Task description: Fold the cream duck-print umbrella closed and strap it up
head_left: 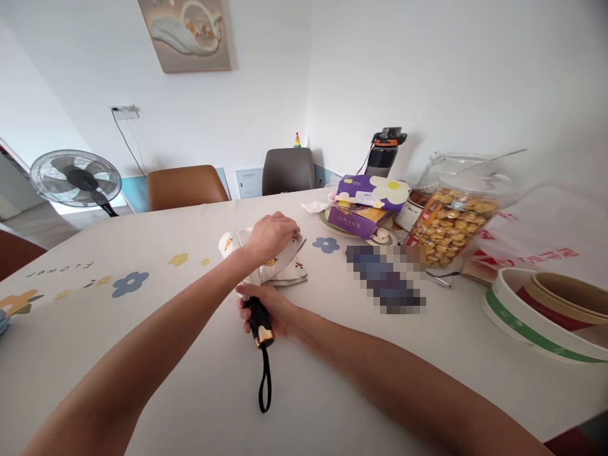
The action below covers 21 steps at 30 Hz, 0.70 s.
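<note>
A folding umbrella with a white canopy (pixel 280 271) printed with small yellow and dark figures lies collapsed, its fabric loose and bunched. My right hand (pixel 273 307) is wrapped round its black handle (pixel 260 316), just below the canopy. The handle ends in a gold-coloured cap, and a black wrist strap (pixel 265 383) hangs from it toward me. Reaching across the canopy, my left hand (pixel 274 235) has its fingers bent over the fabric on the far right side. Its fingertips are partly hidden, and cloth folds show beneath and beside them.
To the right stand purple boxes (pixel 354 218) on a plate, a dark bottle (pixel 382 152), a jar of snacks (pixel 456 221), a plastic bag (pixel 536 234) and paper bowls (pixel 546 316). A blurred-out item (pixel 387 278) lies nearer. Chairs (pixel 187 185) and a fan (pixel 78 177) are beyond the table (pixel 190 380).
</note>
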Available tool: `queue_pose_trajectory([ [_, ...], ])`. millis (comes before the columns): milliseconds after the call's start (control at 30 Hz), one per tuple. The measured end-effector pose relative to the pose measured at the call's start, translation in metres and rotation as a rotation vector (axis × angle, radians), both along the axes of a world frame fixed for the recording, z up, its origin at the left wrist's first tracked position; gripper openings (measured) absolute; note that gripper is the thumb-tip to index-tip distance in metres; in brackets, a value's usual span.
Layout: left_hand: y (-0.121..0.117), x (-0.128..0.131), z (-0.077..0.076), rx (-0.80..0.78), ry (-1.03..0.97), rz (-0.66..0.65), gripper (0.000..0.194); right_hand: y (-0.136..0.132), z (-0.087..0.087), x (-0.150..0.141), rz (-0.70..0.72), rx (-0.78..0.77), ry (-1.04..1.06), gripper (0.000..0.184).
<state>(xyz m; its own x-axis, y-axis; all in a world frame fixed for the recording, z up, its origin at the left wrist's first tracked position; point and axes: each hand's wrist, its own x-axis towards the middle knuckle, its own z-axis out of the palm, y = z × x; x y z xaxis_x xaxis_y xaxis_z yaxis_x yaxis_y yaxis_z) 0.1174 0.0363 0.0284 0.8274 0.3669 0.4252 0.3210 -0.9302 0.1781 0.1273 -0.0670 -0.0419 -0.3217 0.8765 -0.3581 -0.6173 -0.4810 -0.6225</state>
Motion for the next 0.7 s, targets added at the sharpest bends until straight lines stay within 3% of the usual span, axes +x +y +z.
queue_pose_trajectory([
  [100,-0.002,-0.037,0.012,-0.120,-0.309,0.134,0.027,-0.001,0.000,0.000,-0.010,-0.011,0.012,0.019],
  [233,-0.004,-0.102,0.011,-0.225,-0.475,0.300,0.026,-0.002,0.001,-0.001,-0.033,0.010,0.006,0.022],
  [367,-0.005,-0.157,-0.013,-0.336,-0.544,0.494,0.021,-0.003,0.004,-0.001,-0.045,0.025,0.005,0.022],
  [467,-0.010,-0.178,-0.035,-0.485,-0.613,0.543,0.019,-0.002,0.004,0.000,-0.032,0.038,0.025,0.027],
  [533,-0.014,-0.184,-0.048,-0.544,-0.659,0.528,0.017,0.000,0.002,0.001,-0.013,0.040,0.048,0.039],
  [600,-0.016,-0.188,-0.059,-0.511,-0.696,0.482,0.015,0.003,0.000,0.002,0.001,0.037,0.078,0.053],
  [700,-0.011,-0.199,-0.070,-0.258,-0.653,0.427,0.009,0.006,-0.001,0.002,0.003,0.012,0.063,0.057],
])
